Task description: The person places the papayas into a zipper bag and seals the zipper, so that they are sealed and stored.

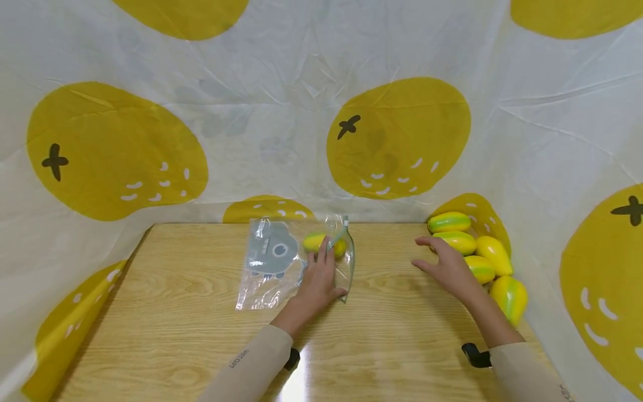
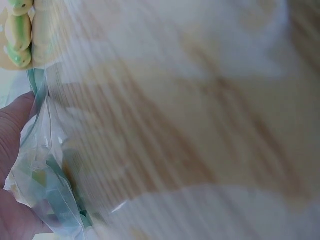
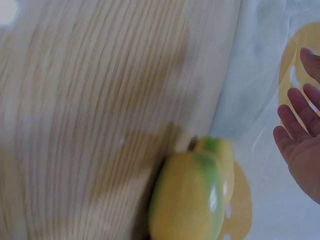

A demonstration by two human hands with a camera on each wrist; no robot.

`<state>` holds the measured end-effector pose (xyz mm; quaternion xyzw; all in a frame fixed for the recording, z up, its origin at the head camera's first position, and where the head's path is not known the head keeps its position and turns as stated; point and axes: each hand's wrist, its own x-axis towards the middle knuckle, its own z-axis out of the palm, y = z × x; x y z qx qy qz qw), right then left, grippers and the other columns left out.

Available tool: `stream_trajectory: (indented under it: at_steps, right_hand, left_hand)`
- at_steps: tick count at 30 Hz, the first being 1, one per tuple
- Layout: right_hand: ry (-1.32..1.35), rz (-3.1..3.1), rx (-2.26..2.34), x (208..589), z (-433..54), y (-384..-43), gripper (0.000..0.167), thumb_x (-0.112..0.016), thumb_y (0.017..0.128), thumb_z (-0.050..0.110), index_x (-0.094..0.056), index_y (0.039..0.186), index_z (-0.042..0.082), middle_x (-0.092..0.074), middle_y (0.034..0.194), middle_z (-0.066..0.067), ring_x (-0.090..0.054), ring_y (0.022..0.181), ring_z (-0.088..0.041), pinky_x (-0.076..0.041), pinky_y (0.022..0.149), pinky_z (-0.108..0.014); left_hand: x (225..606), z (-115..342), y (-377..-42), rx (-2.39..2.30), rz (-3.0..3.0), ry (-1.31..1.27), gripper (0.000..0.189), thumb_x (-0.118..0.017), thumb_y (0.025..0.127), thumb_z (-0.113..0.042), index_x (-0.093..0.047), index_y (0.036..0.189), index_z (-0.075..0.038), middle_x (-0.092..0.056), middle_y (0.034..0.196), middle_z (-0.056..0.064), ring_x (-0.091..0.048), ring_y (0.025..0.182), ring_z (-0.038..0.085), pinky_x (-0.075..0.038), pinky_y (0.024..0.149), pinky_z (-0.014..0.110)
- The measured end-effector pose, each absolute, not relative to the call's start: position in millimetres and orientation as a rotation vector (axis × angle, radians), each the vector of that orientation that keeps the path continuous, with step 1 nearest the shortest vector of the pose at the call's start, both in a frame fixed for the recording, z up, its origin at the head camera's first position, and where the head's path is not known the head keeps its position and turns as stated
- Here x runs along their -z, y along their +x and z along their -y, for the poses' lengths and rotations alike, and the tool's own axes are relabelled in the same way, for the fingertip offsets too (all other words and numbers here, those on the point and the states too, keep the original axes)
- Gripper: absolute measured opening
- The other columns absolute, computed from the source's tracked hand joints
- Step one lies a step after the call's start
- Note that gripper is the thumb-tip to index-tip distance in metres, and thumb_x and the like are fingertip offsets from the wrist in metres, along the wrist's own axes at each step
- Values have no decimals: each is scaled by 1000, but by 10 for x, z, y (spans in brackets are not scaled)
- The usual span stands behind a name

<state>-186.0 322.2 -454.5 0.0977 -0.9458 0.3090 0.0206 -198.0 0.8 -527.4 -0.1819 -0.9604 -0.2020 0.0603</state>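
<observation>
My left hand (image 1: 318, 279) lies on a clear zip bag (image 1: 273, 290) printed with a grey one-eyed monster. Its fingers reach over the bag near the opening, and the thumb is spread out to the zip edge. Inside the bag lies yellow-and-green papaya-like fruit (image 1: 313, 242), partly covered by the fingers. In the left wrist view the thumb (image 2: 22, 112) is against the zip strip (image 2: 37, 82). My right hand (image 1: 447, 265) has thumb and fingers apart and holds nothing. It is beside several glossy papaya-like fruits (image 1: 494, 254), overlapping some of them in the head view.
The fruits sit in a group along the right edge of the wooden table (image 1: 191, 335). A white cloth (image 1: 271, 151) with big yellow fruit prints hangs behind the table and along both sides.
</observation>
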Motion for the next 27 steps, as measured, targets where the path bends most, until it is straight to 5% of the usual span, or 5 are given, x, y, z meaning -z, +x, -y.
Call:
stream_trajectory:
  at_steps: [14, 27]
  right_hand:
    - [217, 3012, -782, 4564, -4028, -1719, 63, -79, 93, 28, -54, 142, -1, -53, 144, -30, -44, 132, -55, -40, 99, -69]
    - [295, 3031, -714, 4698, -4289, -1706, 68, -85, 85, 22, -54, 138, -8, -54, 136, -36, -47, 125, -58, -39, 97, -71]
  left_hand:
    - [5295, 12, -1981, 558, 2879, -575, 121, -97, 63, -50, -35, 154, 2, -11, 173, 15, -49, 126, 42, -60, 83, 48]
    - [5264, -2, -1979, 579, 2928, -554, 119, -97, 65, -49, -36, 154, 1, -9, 174, 13, -46, 130, 41, -59, 88, 50]
